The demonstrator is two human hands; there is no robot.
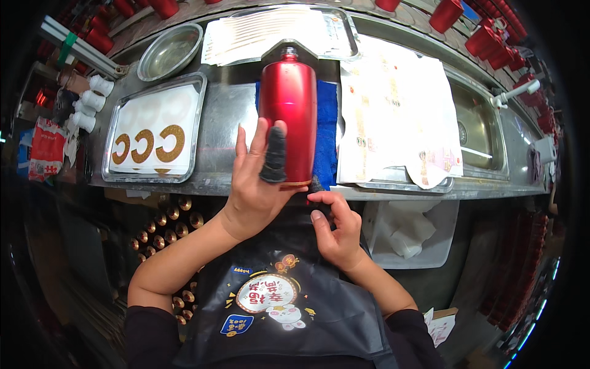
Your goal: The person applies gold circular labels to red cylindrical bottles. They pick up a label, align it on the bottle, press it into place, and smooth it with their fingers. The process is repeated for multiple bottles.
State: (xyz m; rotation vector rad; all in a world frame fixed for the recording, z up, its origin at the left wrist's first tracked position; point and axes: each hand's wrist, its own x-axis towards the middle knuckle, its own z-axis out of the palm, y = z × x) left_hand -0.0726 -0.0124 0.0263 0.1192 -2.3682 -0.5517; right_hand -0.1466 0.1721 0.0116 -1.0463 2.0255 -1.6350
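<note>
A glossy red bottle (287,117) with a bare threaded neck stands over the near edge of the steel counter, its base toward me. My left hand (255,178) holds its lower left side, with the fingers stretched up along it and the thumb under the base. A black finger cover wraps one finger of that hand. Close to the bottle's lower right corner, my right hand (337,227) has its fingers bent, and a black-covered fingertip touches the base. Whatever may be between these fingers is hidden. A blue cloth (326,126) lies behind the bottle.
To the left, a metal tray (195,132) holds a white sheet with gold C-shaped pieces. Behind it stands a steel bowl (172,52). Striped sheets (264,34) lie at the back, printed paper (399,117) to the right beside a sink (473,132). Below is a white bin (439,240).
</note>
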